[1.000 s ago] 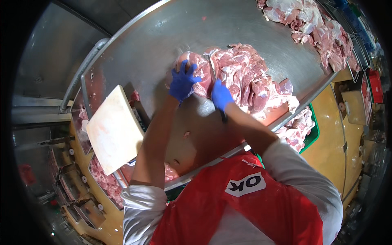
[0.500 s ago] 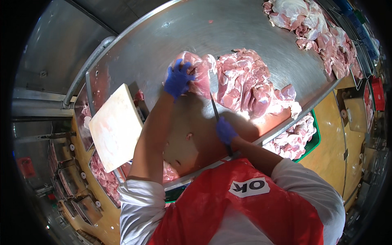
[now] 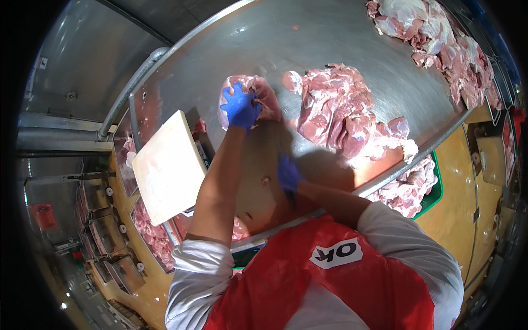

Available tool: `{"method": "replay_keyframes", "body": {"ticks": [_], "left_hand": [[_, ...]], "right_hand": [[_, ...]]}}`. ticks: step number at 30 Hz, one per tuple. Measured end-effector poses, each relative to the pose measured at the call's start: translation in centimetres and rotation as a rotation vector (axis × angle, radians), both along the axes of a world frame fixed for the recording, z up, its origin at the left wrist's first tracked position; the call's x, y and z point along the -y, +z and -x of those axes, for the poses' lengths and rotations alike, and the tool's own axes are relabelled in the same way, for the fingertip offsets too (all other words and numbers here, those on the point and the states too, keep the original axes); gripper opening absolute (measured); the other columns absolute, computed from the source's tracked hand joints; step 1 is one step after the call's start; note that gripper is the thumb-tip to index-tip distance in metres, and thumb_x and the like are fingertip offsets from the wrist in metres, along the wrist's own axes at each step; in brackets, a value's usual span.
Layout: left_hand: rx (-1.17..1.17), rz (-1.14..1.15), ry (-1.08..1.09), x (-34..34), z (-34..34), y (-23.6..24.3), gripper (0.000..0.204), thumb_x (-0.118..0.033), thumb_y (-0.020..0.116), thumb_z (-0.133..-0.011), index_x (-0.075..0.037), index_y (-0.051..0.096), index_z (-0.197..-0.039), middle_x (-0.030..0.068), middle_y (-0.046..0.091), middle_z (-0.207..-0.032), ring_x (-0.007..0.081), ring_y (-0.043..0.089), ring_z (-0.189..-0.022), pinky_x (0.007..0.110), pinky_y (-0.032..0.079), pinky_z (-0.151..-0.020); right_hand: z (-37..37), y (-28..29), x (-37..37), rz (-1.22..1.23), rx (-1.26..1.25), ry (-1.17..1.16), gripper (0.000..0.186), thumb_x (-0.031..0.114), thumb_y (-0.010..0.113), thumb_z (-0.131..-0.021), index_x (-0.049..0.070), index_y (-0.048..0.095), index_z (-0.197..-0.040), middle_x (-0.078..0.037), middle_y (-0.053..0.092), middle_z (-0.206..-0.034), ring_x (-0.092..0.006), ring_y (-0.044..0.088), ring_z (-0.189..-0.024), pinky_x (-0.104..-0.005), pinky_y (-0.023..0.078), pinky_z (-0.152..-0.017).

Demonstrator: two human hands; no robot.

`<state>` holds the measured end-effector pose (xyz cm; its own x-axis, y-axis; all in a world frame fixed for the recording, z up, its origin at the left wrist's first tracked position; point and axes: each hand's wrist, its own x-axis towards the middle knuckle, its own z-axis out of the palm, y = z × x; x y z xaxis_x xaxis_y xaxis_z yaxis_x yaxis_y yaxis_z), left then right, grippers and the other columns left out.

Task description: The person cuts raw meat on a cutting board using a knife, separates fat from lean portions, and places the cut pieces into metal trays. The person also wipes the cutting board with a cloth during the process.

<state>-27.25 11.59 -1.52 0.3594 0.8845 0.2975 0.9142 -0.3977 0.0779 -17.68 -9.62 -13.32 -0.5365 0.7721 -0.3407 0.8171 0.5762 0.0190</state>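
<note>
A rounded piece of raw meat (image 3: 267, 102) lies on the steel table in front of me. My left hand (image 3: 241, 107), in a blue glove, grips it from above with its fingers over the top. Closer to my body, my gloved right hand (image 3: 289, 176) is closed around a knife (image 3: 291, 199). The handle end shows below the fist; the blade is dark and blurred in shadow, apart from the meat. Right of the held piece lies a larger pile of cut meat (image 3: 338, 107), with a small pale lump (image 3: 292, 82) at its left edge.
A white cutting board (image 3: 170, 168) leans at the table's left side. More meat (image 3: 434, 33) is heaped at the far right. A green crate of meat (image 3: 438, 190) stands below the right edge, and a tray of meat (image 3: 151, 236) sits low at left. Small scraps dot the steel table (image 3: 220, 71).
My right hand has drawn the knife back toward me and slightly left, away from the meat. The held piece now sits apart from the small pale lump. The view has shifted slightly.
</note>
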Motion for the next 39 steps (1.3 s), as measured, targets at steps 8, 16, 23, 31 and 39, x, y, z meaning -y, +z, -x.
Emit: {"method": "replay_keyframes", "body": {"ticks": [8, 16, 23, 31, 39], "left_hand": [[-0.137, 0.225, 0.223, 0.3, -1.3, 1.0, 0.051, -0.034, 0.072, -0.074, -0.026, 0.062, -0.124, 0.0122, 0.038, -0.143, 0.0431, 0.031, -0.135, 0.067, 0.036, -0.095], [0.744, 0.024, 0.292, 3.0, 6.5, -3.8, 0.072, -0.016, 0.073, -0.075, -0.003, 0.040, -0.138, 0.0238, 0.046, -0.133, 0.0391, 0.042, -0.127, 0.043, 0.036, -0.106], [1.268, 0.420, 0.436, -1.8, 7.7, -5.0, 0.080, -0.038, 0.071, -0.084, 0.004, 0.035, -0.143, 0.0157, 0.043, -0.144, 0.0255, 0.044, -0.130, 0.034, 0.036, -0.106], [0.897, 0.583, 0.171, -3.8, 6.2, -1.6, 0.060, -0.033, 0.079, -0.076, 0.000, 0.061, -0.121, 0.0180, 0.066, -0.114, 0.0252, 0.062, -0.106, 0.038, 0.049, -0.091], [1.191, 0.283, 0.404, 6.8, 4.3, -4.7, 0.065, -0.027, 0.073, -0.084, 0.002, 0.045, -0.136, 0.0109, 0.061, -0.113, 0.0233, 0.062, -0.095, 0.034, 0.051, -0.083]], "right_hand": [[-7.2, 4.5, -3.9, 0.294, -1.302, -1.119, 0.027, 0.027, 0.045, -0.099, 0.002, 0.048, -0.090, -0.023, 0.058, -0.064, -0.0348, 0.059, -0.053, -0.0450, 0.048, -0.052], [-10.1, 4.0, -27.3, 0.346, -1.533, -0.654, 0.033, 0.030, 0.053, -0.096, -0.001, 0.059, -0.104, -0.007, 0.063, -0.090, -0.0127, 0.057, -0.079, -0.0310, 0.047, -0.073], [-4.8, 1.0, -26.8, 0.759, -1.729, -0.778, 0.032, 0.028, 0.056, -0.094, 0.000, 0.060, -0.109, -0.004, 0.060, -0.088, -0.0114, 0.054, -0.077, -0.0277, 0.047, -0.069], [-4.0, 4.3, -12.5, 0.613, -1.815, -0.950, 0.024, 0.026, 0.056, -0.096, 0.002, 0.056, -0.099, 0.000, 0.056, -0.083, -0.0110, 0.051, -0.074, -0.0280, 0.045, -0.068], [-13.0, 6.1, -24.9, 0.793, -1.662, -0.891, 0.020, 0.027, 0.061, -0.094, 0.007, 0.061, -0.097, 0.001, 0.057, -0.078, -0.0116, 0.052, -0.073, -0.0272, 0.045, -0.070]]}}
